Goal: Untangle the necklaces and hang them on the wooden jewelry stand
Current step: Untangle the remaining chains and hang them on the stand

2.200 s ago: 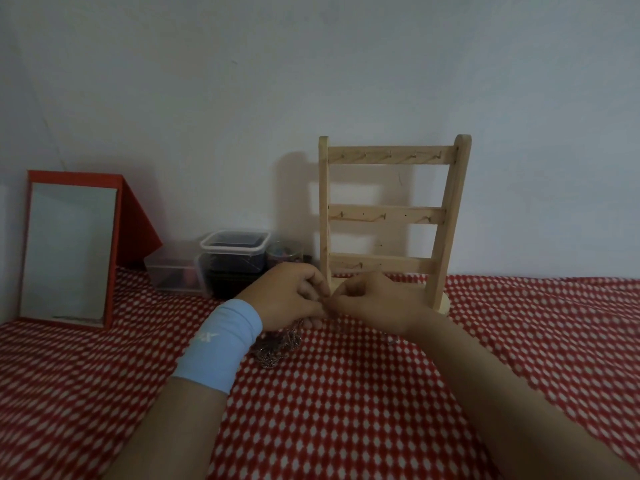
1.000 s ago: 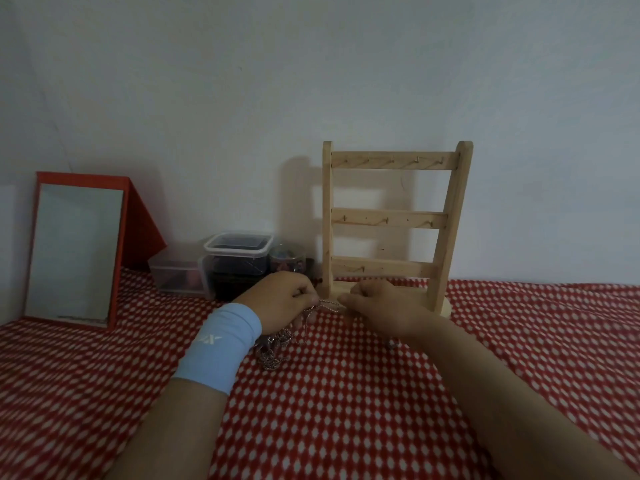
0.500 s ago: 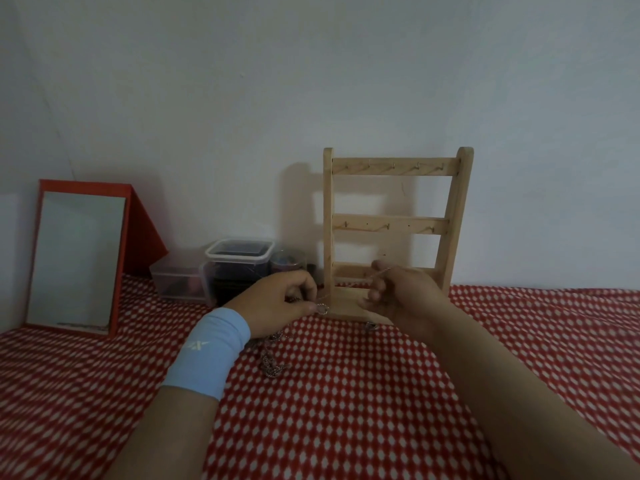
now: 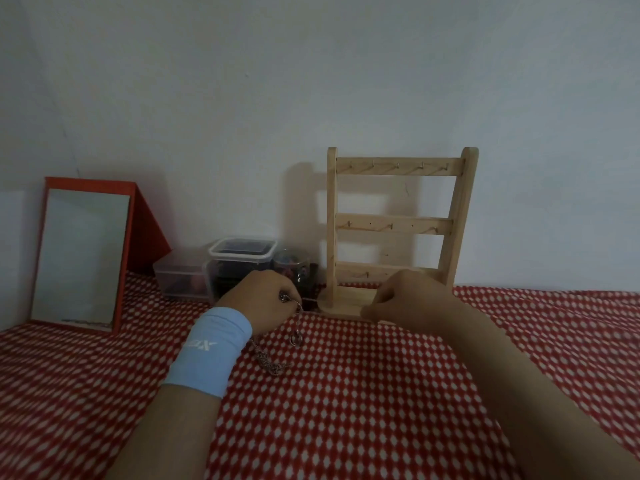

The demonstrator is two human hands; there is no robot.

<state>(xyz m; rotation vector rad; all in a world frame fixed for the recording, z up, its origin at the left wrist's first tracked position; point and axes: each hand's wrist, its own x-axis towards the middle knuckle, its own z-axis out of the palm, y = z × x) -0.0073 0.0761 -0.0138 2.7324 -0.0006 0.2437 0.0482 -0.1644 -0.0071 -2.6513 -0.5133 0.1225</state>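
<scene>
Head view, left hand [image 4: 260,300] grip pinching necklaces [image 4: 273,364], right hand [image 4: 407,299] curled (hold unclear) at stand [image 4: 394,225] base edge, checked cloth [image 4: 346,410] nearer

The wooden jewelry stand [image 4: 394,225] stands at the back of the tabletop [image 4: 346,410], against the wall [image 4: 311,81]. Its top and middle rungs are open to reach from the front and above. The right hand [image 4: 412,299] blocks the bottom rung and the base. A jar [image 4: 291,268], clear boxes [image 4: 242,261] and a red-framed mirror [image 4: 81,254] crowd the stand's left side. On its right lies open cloth. Between the forearms, the necklaces [image 4: 270,363] trail from the left hand [image 4: 258,299], and a thin strand runs toward the right hand.
</scene>
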